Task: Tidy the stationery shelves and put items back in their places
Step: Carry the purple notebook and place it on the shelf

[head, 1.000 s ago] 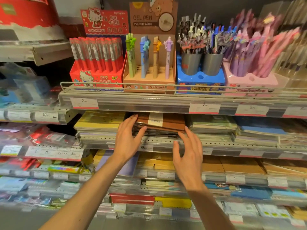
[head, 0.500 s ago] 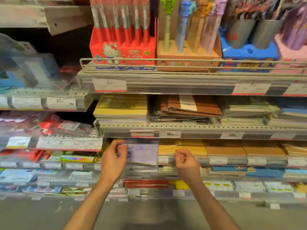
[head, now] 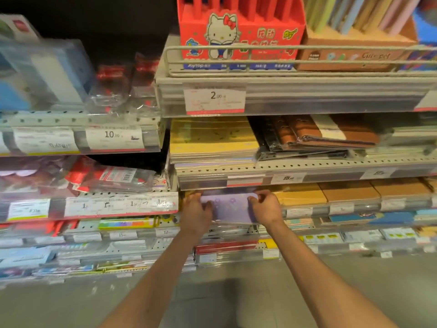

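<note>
Purple notebook [head: 229,207] between both hands

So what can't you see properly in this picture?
All in the head view:
- Purple notebook: both ends covered by the left hand and right hand.
- Each hand's grip: fingertips hidden behind the notebook.
- Small print on the 2.00 price tag: blurred.
- Pens in the red cat box: cut off by the top edge.

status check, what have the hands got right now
Left hand and right hand grip the ends of the purple notebook. Notebook at its shelf slot, beside the orange stack. Nothing blocking.
</note>
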Demonstrator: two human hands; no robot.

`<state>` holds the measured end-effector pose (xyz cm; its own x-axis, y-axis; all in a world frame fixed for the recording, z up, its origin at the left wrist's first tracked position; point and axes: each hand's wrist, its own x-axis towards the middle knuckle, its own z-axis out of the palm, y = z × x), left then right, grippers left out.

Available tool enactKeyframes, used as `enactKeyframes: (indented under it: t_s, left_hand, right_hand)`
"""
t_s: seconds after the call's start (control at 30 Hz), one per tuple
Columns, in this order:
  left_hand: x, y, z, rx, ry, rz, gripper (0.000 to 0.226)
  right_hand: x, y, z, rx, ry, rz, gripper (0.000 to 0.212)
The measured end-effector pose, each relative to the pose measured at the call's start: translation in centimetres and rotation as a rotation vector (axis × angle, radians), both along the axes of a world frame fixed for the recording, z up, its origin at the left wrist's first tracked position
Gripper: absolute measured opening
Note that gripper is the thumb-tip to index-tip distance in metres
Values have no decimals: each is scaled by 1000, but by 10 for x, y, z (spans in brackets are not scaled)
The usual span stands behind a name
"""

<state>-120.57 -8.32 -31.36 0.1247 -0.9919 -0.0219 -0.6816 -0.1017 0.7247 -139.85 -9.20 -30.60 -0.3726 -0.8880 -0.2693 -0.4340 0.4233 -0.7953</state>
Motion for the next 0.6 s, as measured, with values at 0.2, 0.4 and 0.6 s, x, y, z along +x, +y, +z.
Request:
enactKeyframes:
  t_s: [0.2,0.4,0.6]
  left_hand:
    - [-1,5,4,-15,157,67,20]
    - [-7,29,-3,26,219,162,30]
    - [-16,77,-12,128,301,214,8]
  right_hand:
    - [-4,3,-1,63,-88,-7,22]
    - [-20,28,1,150,-248,53,28]
    - [-43,78,-1,217,-222,191,27]
